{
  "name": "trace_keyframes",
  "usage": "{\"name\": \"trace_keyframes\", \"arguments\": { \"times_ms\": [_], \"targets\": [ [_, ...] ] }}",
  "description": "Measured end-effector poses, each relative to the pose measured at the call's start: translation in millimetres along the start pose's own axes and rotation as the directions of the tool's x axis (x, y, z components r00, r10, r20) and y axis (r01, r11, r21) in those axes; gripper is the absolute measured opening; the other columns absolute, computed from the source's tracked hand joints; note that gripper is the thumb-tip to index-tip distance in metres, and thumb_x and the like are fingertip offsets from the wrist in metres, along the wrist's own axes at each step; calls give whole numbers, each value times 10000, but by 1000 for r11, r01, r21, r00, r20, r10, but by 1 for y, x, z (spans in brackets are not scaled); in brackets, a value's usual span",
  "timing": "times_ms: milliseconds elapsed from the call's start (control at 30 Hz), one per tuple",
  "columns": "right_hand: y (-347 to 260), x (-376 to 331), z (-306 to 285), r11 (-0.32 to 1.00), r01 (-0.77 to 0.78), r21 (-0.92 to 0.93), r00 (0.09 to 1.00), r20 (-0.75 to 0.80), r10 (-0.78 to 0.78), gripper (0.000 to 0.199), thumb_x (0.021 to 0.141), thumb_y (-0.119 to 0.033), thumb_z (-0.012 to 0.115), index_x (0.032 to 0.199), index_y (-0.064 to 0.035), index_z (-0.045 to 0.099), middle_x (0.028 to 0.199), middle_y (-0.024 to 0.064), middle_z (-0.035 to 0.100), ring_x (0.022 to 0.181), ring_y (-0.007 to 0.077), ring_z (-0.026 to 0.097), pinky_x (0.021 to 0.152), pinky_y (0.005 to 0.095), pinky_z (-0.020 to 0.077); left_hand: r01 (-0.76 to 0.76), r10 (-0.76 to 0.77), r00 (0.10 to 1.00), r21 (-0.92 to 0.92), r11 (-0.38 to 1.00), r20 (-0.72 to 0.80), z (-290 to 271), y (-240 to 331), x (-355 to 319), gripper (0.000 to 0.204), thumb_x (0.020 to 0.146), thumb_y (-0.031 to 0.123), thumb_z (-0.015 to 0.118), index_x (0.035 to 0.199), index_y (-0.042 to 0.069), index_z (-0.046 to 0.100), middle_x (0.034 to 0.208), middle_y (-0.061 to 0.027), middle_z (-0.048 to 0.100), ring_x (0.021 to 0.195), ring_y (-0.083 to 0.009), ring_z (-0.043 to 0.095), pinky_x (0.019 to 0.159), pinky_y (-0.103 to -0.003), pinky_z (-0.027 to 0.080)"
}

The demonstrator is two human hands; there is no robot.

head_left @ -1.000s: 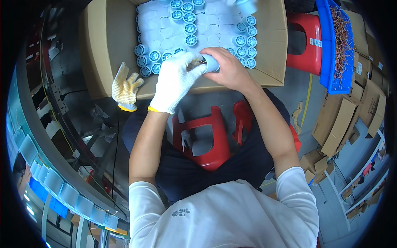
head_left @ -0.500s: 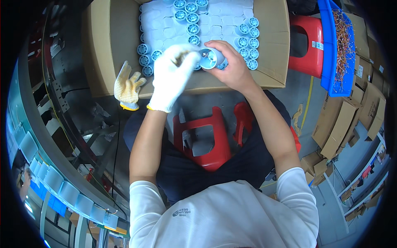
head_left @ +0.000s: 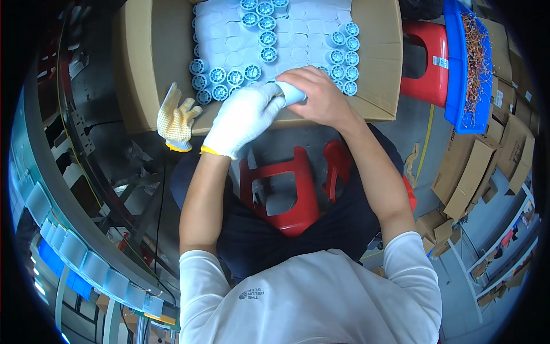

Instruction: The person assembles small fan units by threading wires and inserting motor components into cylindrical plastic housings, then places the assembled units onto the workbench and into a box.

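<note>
Between my two hands, over the near edge of a cardboard box (head_left: 366, 110), is a pale blue plastic cylinder (head_left: 292, 93). My bare right hand (head_left: 321, 94) is wrapped round its side. The fingers of my left hand (head_left: 245, 113), in a white knit glove with a yellow cuff, close on its left end and hide that end. Inside the box stand more of these blue cylinders (head_left: 235, 76), with spoked round ends up, in rows at the left, middle and right. White sheeting (head_left: 229, 43) with rounded bumps lies between the rows.
A spare dotted glove (head_left: 176, 120) hangs on the box's near left edge. Red stools stand between my legs (head_left: 281, 195) and right of the box (head_left: 421, 63). A blue tray (head_left: 467, 109) holds many thin wires. Flattened cartons (head_left: 470, 172) lean at the right; a long conveyor (head_left: 74, 252) curves along the left.
The cylinder has tipped, so its open end no longer faces up and its side shows. My left hand has lowered and moved onto its end, uncovering more cylinders behind.
</note>
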State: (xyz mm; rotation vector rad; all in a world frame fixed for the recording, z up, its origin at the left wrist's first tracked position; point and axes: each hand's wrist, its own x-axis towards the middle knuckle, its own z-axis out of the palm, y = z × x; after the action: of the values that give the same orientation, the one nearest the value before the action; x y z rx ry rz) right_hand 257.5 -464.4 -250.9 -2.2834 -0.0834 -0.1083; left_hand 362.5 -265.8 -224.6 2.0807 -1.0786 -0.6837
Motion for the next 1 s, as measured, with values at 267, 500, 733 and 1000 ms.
{"name": "trace_keyframes", "arguments": {
  "times_ms": [267, 500, 733, 1000],
  "targets": [
    [-3, 4, -5, 986, -92, 141, 995, -13, 94, 546, 738, -75, 837, 1265, -83, 695, 1262, 113, 711, 1159, 343, 683, 977, 436, 557, 350, -238, 932, -500, 792, 275, -10, 9, 1, 289, 1043, 256, 701, 1174, 0, 733, 916, 24, 638, 849, -70, 530, 757, -270, 473],
    [-3, 4, -3, 994, -42, 97, 992, -112, 52, 571, 739, -56, 837, 1289, -77, 683, 1277, 117, 698, 1163, 342, 688, 978, 413, 571, 436, -336, 897, -704, 561, 287, 13, 4, 3, 282, 1017, 271, 756, 1151, 24, 783, 952, 62, 659, 847, -30, 530, 744, -236, 447],
    [-10, 8, -5, 984, -108, 138, 978, -161, 130, 582, 806, -157, 877, 1340, -62, 665, 1279, 132, 695, 1152, 343, 687, 966, 411, 564, 411, -516, 852, -727, 550, 91, -7, 12, 9, 273, 1036, 278, 730, 1104, 27, 812, 824, 63, 651, 731, -24, 513, 643, -240, 401],
    [-8, 1, -5, 983, -84, 163, 967, -223, 120, 647, 737, -219, 972, 1276, -43, 659, 1182, 150, 695, 1084, 300, 694, 924, 373, 567, 384, -430, 883, -816, 432, 188, 14, -11, 5, 273, 1059, 291, 678, 1044, 44, 795, 841, 27, 707, 683, -52, 581, 620, -231, 442]
  ]
}}
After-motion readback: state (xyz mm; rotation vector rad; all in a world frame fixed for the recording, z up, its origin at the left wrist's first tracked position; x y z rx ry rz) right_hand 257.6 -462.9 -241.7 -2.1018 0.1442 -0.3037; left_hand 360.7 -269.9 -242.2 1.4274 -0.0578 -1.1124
